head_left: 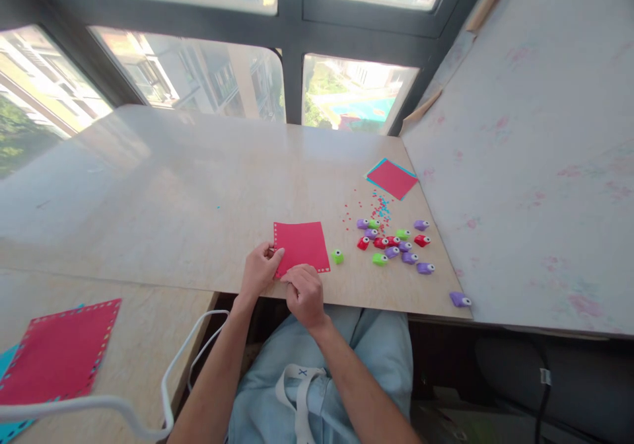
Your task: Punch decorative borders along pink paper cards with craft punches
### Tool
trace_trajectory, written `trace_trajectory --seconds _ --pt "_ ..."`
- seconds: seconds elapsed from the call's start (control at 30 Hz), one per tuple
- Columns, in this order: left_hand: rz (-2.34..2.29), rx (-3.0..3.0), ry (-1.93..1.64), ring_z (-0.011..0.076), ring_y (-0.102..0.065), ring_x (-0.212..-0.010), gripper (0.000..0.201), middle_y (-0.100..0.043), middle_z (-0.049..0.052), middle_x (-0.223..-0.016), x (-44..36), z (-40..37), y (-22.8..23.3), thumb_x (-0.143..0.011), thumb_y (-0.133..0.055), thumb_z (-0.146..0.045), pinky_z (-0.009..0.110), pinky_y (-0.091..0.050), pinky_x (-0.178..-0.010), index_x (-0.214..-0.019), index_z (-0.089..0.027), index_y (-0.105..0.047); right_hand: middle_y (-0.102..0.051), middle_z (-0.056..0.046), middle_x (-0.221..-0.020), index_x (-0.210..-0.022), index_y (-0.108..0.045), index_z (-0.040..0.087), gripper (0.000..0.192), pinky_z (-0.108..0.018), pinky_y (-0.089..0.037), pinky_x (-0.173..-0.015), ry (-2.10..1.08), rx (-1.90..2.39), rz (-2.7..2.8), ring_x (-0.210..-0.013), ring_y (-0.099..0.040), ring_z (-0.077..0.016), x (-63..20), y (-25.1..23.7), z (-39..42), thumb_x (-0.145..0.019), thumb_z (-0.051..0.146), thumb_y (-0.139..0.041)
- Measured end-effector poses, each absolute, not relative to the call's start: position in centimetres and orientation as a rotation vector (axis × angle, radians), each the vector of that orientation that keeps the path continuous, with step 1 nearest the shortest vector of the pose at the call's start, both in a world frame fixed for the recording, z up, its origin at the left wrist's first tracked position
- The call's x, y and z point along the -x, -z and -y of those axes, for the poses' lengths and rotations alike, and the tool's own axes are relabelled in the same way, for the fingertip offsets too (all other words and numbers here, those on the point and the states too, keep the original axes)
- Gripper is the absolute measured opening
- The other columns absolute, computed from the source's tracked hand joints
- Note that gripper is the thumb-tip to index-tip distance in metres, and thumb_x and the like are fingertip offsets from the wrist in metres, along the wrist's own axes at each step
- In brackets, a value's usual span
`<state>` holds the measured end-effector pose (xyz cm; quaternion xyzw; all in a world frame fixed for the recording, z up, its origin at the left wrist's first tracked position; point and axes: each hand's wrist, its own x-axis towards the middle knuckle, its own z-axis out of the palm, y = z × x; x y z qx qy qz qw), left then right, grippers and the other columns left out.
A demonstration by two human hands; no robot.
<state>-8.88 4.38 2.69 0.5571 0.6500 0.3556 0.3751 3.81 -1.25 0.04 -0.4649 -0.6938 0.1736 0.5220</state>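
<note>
Two hands of yours meet at the near edge of the red sheet (302, 246), which lies flat on the table (173, 193) close to its front edge. Your left hand (260, 269) grips the sheet's near left corner, thumb on top and the other fingers curled close together; what sits between them is too small to tell. Your right hand (306, 292) rests knuckles-up on the sheet's near edge, fingers bent and pressed together, their tips hidden under the hand. A row of small holes runs down the sheet's left edge and along its near edge.

Just right of the sheet sits a lone green punch (337, 256). Further right lies a cluster of punches (393, 242) in purple, red and green, with confetti (379, 206) scattered behind them. Beyond that lies a red square on a blue one (392, 179). At your far left, another punched red sheet (59, 351) rests on a lower surface.
</note>
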Motion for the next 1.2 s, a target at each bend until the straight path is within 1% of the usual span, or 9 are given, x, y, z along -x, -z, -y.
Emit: trace_trajectory --seconds 0.1,0.3,0.5,0.7,0.8,0.9,1.0,1.1,1.2 --pt "-1.657 -1.459 -0.877 0.0126 -0.047 -0.051 0.031 -0.053 -0.004 -0.054 9.0 -4.3 -2.8 -0.079 -0.057 -0.048 0.023 -0.035 -0.052 -0.072 -0.018 -0.061 -0.072 -0.004 -0.075 -0.076 -0.069 0.021 0.031 -0.035 -0.050 -0.077 -0.412 1.109 1.709 -0.080 -0.064 -0.0199 -3.9 0.0 1.3 -0.083 0.004 -0.044" --pt "-1.586 -1.447 -0.823 0.0126 -0.046 -0.049 0.032 -0.051 -0.004 -0.051 9.4 -4.3 -2.7 -0.080 -0.057 -0.048 0.023 -0.035 -0.049 -0.067 -0.019 -0.059 -0.072 -0.004 -0.074 -0.076 -0.069 0.021 0.031 -0.036 -0.051 -0.077 -0.463 1.128 1.640 -0.079 -0.065 -0.0196 -4.2 -0.1 1.3 -0.083 0.004 -0.045" --pt "-1.496 -1.455 -0.868 0.0143 -0.052 -0.057 0.031 -0.062 -0.001 -0.064 9.5 -4.2 -2.6 -0.082 -0.058 -0.047 0.024 -0.040 -0.055 -0.080 -0.017 -0.066 -0.073 -0.003 -0.076 -0.079 -0.070 0.022 0.032 -0.037 -0.053 -0.079 -0.559 1.068 1.626 -0.081 -0.066 -0.0193 -4.8 -0.5 1.4 -0.085 0.004 -0.044" --pt "-1.499 -1.428 -0.890 0.0173 -0.061 -0.066 0.034 -0.071 0.004 -0.077 9.4 -4.1 -2.1 -0.083 -0.058 -0.047 0.025 -0.045 -0.061 -0.090 -0.016 -0.070 -0.072 -0.006 -0.093 -0.100 -0.067 0.022 0.027 -0.036 -0.054 -0.083 -0.410 1.116 1.573 -0.093 -0.065 -0.0188 -7.6 -0.9 1.8 -0.091 0.008 -0.045" --pt "-1.474 -1.365 -0.904 0.0193 -0.065 -0.072 0.037 -0.073 0.006 -0.085 9.5 -4.1 -2.0 -0.082 -0.060 -0.047 0.025 -0.048 -0.062 -0.096 -0.016 -0.071 -0.066 -0.008 -0.095 -0.109 -0.063 0.020 0.020 -0.034 -0.054 -0.075 -0.291 1.351 1.482 -0.083 -0.062 -0.0178 -10.2 -0.8 1.5 -0.095 0.020 -0.049" --pt "-1.443 -1.258 -0.909 0.0204 -0.066 -0.071 0.040 -0.074 0.008 -0.087 9.5 -4.0 -2.3 -0.079 -0.063 -0.047 0.025 -0.050 -0.056 -0.101 -0.015 -0.071 -0.062 -0.009 -0.098 -0.119 -0.059 0.017 0.031 -0.033 -0.053 -0.071 -0.239 1.602 1.452 -0.067 -0.055 -0.0152 -12.5 -0.7 0.7 -0.095 0.036 -0.055" --pt "-1.414 -1.183 -0.883 0.0201 -0.065 -0.064 0.043 -0.074 0.007 -0.083 9.6 -3.9 -2.6 -0.076 -0.065 -0.048 0.023 -0.046 -0.045 -0.103 -0.015 -0.070 -0.062 -0.011 -0.100 -0.115 -0.063 0.017 0.034 -0.037 -0.052 -0.076 -0.230 1.718 1.579 -0.081 -0.060 -0.0208 -13.8 -0.6 -0.2 -0.092 0.042 -0.057" --pt "-1.348 -1.166 -0.855 0.0171 -0.061 -0.054 0.046 -0.073 0.007 -0.078 9.9 -3.9 -2.8 -0.074 -0.068 -0.049 0.022 -0.042 -0.037 -0.106 -0.015 -0.068 -0.065 -0.011 -0.099 -0.109 -0.068 0.018 0.027 -0.038 -0.052 -0.080 -0.259 1.741 1.682 -0.089 -0.061 -0.0239 -14.3 -0.5 -1.1 -0.093 0.036 -0.055" --pt "-1.307 -1.155 -0.838 0.0139 -0.056 -0.047 0.046 -0.071 0.005 -0.073 10.3 -3.8 -2.9 -0.074 -0.070 -0.048 0.020 -0.040 -0.034 -0.106 -0.015 -0.067 -0.066 -0.012 -0.101 -0.111 -0.068 0.018 0.027 -0.041 -0.050 -0.086 -0.270 1.677 1.736 -0.095 -0.060 -0.0256 -14.5 -0.3 -2.0 -0.093 0.029 -0.051"
